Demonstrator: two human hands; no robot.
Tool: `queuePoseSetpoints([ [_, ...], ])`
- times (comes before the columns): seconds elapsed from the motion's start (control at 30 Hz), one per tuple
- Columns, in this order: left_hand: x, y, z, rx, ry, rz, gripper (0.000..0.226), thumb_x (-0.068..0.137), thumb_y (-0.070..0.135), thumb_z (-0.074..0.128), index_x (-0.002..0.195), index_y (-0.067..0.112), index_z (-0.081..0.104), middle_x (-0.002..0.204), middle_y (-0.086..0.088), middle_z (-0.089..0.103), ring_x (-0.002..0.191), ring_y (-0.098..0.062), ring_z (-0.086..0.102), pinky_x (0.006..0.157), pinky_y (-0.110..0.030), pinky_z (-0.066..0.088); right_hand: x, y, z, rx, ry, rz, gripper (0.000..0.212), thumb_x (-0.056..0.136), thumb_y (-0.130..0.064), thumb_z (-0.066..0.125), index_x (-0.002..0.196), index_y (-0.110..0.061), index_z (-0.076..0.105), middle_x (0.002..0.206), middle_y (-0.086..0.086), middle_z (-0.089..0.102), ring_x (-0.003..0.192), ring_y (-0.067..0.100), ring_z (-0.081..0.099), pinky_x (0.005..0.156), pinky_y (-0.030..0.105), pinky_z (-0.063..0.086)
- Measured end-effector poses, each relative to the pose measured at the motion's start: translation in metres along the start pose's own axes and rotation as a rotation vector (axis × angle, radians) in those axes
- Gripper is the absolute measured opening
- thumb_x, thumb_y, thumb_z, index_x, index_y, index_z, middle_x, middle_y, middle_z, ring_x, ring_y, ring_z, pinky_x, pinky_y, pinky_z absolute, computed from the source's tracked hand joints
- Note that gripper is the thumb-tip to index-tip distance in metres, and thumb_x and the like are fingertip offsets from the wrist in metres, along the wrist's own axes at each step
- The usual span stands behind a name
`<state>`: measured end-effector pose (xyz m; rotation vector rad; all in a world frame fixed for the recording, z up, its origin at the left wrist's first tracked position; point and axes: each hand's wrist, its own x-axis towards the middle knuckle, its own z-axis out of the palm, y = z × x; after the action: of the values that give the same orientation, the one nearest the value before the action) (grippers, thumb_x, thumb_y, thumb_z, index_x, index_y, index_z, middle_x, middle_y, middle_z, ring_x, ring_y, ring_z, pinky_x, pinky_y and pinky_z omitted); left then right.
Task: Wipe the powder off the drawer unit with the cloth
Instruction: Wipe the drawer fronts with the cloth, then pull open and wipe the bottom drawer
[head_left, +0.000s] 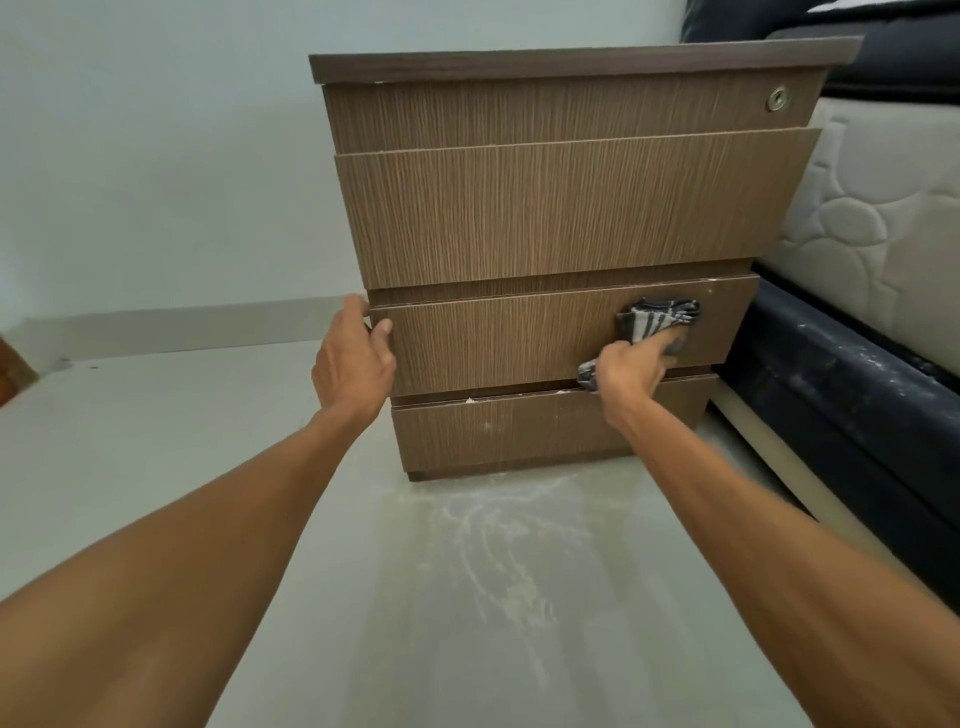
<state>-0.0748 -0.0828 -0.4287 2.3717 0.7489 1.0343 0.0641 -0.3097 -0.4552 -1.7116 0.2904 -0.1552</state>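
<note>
A brown wood-grain drawer unit (545, 208) stands on the floor in front of me, with a round lock at its top right. My right hand (628, 366) presses a grey-and-white striped cloth (657, 319) against the right part of the third drawer front. My left hand (356, 353) grips the left edge of that same drawer front, thumb on its face. White powder specks lie along the top edge of the bottom drawer (519, 431) and near the third drawer's upper right corner.
Smeared white powder (498, 535) covers the grey floor in front of the unit. A bed with a dark base (852, 405), dusted with powder, and a quilted white mattress (883, 208) stands against the unit's right side. A pale wall lies behind and to the left.
</note>
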Motion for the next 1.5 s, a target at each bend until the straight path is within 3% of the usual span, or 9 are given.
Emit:
queuePoseSetpoints([
  [0.1, 0.001, -0.001, -0.002, -0.016, -0.014, 0.018, 0.015, 0.098, 0.028, 0.048, 0.108, 0.017, 0.046, 0.097, -0.004, 0.062, 0.084, -0.025, 0.059, 0.069, -0.040, 0.048, -0.026, -0.002, 0.026, 0.015, -0.049, 0.000, 0.084, 0.095, -0.006, 0.050, 0.155, -0.023, -0.006, 0.154, 0.023, 0.020, 0.124, 0.040, 0.049, 0.101, 0.055, 0.046],
  [0.3, 0.006, -0.012, -0.009, -0.085, -0.055, 0.049, 0.011, 0.100, 0.024, 0.044, 0.107, 0.018, 0.050, 0.093, -0.003, 0.065, 0.082, -0.024, 0.058, 0.065, -0.035, 0.042, -0.092, 0.000, 0.076, -0.172, -0.080, -0.080, 0.079, 0.099, -0.010, 0.048, 0.155, -0.010, -0.007, 0.158, 0.028, 0.006, 0.133, 0.045, 0.038, 0.105, 0.048, 0.039],
  [0.43, 0.009, -0.016, -0.014, -0.114, -0.092, 0.085, 0.011, 0.100, 0.023, 0.043, 0.105, 0.018, 0.051, 0.085, -0.003, 0.063, 0.077, -0.024, 0.057, 0.064, -0.032, 0.039, -0.132, 0.013, 0.109, -0.153, -0.060, -0.218, 0.074, 0.096, -0.012, 0.054, 0.154, -0.011, 0.007, 0.146, 0.019, 0.022, 0.109, 0.037, 0.053, 0.092, 0.045, 0.049],
  [0.57, 0.013, -0.018, -0.018, -0.124, -0.115, 0.096, 0.012, 0.099, 0.022, 0.043, 0.104, 0.019, 0.053, 0.082, -0.003, 0.062, 0.075, -0.023, 0.055, 0.064, -0.031, 0.037, -0.161, 0.025, 0.134, -0.175, -0.083, -0.371, 0.055, 0.090, -0.001, 0.060, 0.136, -0.012, 0.032, 0.131, 0.018, 0.033, 0.099, 0.033, 0.054, 0.084, 0.044, 0.052],
  [0.73, 0.015, -0.024, -0.020, -0.158, -0.143, 0.116, 0.011, 0.098, 0.023, 0.043, 0.102, 0.023, 0.054, 0.078, 0.000, 0.061, 0.076, -0.025, 0.058, 0.066, -0.035, 0.045, -0.179, 0.031, 0.146, -0.257, -0.214, -0.593, 0.048, 0.084, 0.004, 0.064, 0.112, -0.020, 0.033, 0.114, 0.010, 0.034, 0.082, 0.026, 0.053, 0.071, 0.041, 0.055],
  [0.9, 0.012, -0.030, -0.021, -0.252, -0.128, 0.043, 0.024, 0.097, 0.022, 0.042, 0.109, 0.025, 0.062, 0.104, 0.003, 0.068, 0.097, -0.019, 0.062, 0.084, -0.038, 0.051, -0.187, 0.026, 0.133, -0.491, -0.564, -0.825, 0.041, 0.086, -0.002, 0.061, 0.117, -0.017, 0.040, 0.107, 0.006, 0.036, 0.076, 0.026, 0.055, 0.066, 0.040, 0.054],
  [1.07, -0.014, -0.052, -0.013, -0.144, -0.096, -0.137, 0.026, 0.099, 0.019, 0.038, 0.111, 0.020, 0.061, 0.108, -0.002, 0.066, 0.097, -0.021, 0.060, 0.080, -0.034, 0.047, -0.192, 0.042, 0.099, -0.642, -0.750, -0.930, 0.039, 0.085, -0.002, 0.058, 0.116, -0.018, 0.041, 0.104, 0.006, 0.037, 0.072, 0.025, 0.051, 0.060, 0.039, 0.052],
  [1.3, -0.049, -0.071, 0.023, -0.030, -0.439, -0.146, 0.034, 0.099, 0.013, 0.041, 0.129, 0.017, 0.057, 0.128, -0.009, 0.061, 0.114, -0.027, 0.058, 0.093, -0.039, 0.048, -0.154, 0.072, 0.044, -0.834, -0.725, -0.918, 0.042, 0.088, -0.009, 0.059, 0.123, -0.020, 0.039, 0.104, 0.003, 0.036, 0.077, 0.021, 0.051, 0.063, 0.032, 0.051],
  [1.5, -0.048, -0.066, 0.037, 0.015, -0.385, -0.162, 0.040, 0.097, 0.008, 0.046, 0.135, 0.020, 0.053, 0.126, -0.007, 0.063, 0.109, -0.026, 0.060, 0.086, -0.039, 0.052, -0.132, 0.074, 0.022, -0.843, -0.654, -0.894, 0.040, 0.087, -0.008, 0.057, 0.119, -0.022, 0.039, 0.107, 0.003, 0.038, 0.077, 0.023, 0.053, 0.066, 0.036, 0.053],
])
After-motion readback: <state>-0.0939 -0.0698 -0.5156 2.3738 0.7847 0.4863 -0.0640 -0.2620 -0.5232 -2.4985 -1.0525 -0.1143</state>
